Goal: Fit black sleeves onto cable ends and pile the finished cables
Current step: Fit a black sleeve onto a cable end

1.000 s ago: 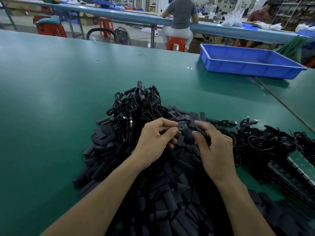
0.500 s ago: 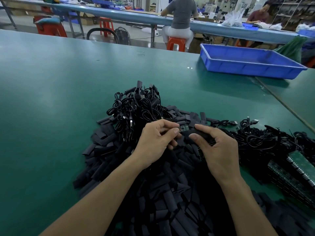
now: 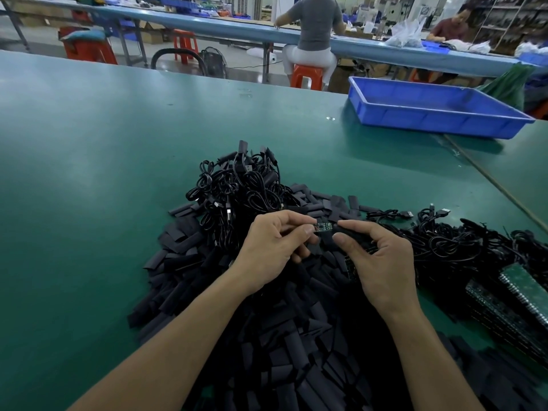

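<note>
- Right hand [image 3: 382,262] has closed on the left hand [image 3: 274,247] since a second ago: its forefinger, then lifted and spread from the thumb, is now lowered and pinching.
- Left fingers [image 3: 305,231]: narrow, with thumb and forefinger tips pinching the left end of a small green board [image 3: 323,227]. The other fingers are curled under.
- Right fingers [image 3: 361,226]: narrow, with forefinger above and thumb below holding a black sleeve [image 3: 354,237] lengthwise.
- The sleeve's near end sits at the right end of the board, in the gap between the two sets of fingertips. Whether it already overlaps the board cannot be told.
- Board and sleeve are held off the worktop [image 3: 89,188], above the heap.
- Directly under and nearer than the fingers is a broad heap of loose sleeves [image 3: 284,336], flat and black, spreading left and toward the person.
- Beyond the left fingers is a pile of finished cables [image 3: 237,185], coiled, with sleeved ends sticking up.
- Right of the right fingers is a tangle of bare cables [image 3: 444,244], with plugs showing at its far edge.
- Farther right, at the frame edge, is a stack of green boards [image 3: 525,295].
- Well beyond the right fingers, a blue tray [image 3: 439,126] stands on the worktop.
</note>
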`<state>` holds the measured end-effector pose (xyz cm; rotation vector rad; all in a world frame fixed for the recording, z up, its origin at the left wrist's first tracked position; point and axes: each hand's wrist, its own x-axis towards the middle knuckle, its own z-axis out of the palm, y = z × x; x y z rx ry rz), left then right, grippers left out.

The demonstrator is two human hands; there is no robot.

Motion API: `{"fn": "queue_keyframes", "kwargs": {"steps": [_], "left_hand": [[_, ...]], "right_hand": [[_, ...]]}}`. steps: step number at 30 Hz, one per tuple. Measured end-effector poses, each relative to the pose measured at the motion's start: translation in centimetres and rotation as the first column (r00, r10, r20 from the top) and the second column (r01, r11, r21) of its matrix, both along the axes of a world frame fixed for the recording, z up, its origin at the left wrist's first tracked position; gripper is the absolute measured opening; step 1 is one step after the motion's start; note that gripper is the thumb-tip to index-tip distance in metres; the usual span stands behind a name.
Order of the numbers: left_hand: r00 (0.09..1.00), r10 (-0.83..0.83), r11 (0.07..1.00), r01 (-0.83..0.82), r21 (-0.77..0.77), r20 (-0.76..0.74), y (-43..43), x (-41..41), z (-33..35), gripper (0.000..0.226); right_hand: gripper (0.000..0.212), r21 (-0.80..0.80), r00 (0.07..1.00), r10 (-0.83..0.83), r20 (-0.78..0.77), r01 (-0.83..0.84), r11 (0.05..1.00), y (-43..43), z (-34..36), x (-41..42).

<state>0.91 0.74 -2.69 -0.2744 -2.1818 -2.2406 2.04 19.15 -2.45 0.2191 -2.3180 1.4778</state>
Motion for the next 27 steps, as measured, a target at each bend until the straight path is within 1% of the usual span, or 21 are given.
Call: {"fn": "queue_keyframes", "kwargs": {"steps": [6, 11, 18, 22, 27], "left_hand": [[1.0, -0.013, 1.0, 0.012, -0.009, -0.004, -0.05, 0.03, 0.03, 0.014], [1.0, -0.01, 1.0, 0.01, -0.022, 0.0, 0.08, 0.03, 0.13, 0.016], [0.999, -0.036, 0.999, 0.036, -0.035, -0.007, -0.1, 0.18, 0.38, 0.015], [0.999, -0.035, 0.999, 0.035, -0.022, -0.016, -0.16, 0.22, 0.45, 0.014], [1.0, -0.03, 0.999, 0.03, -0.011, -0.01, -0.13, 0.25, 0.36, 0.013]], "right_hand": [[0.024, -0.011, 1.0, 0.005, 0.001, -0.005, 1.0, 0.13, -0.02, 0.02], [0.027, 0.065, 0.996, 0.073, 0.056, -0.077, 0.995, 0.41, 0.09, 0.09], [0.027, -0.033, 0.986, 0.154, 0.061, -0.153, 0.988, 0.47, 0.68, 0.21], [0.026, 0.004, 0.986, 0.151, 0.064, -0.152, 0.988, 0.47, 0.62, 0.2], [0.029, -0.011, 0.981, 0.18, 0.066, -0.18, 0.984, 0.15, 0.8, 0.42]]}}
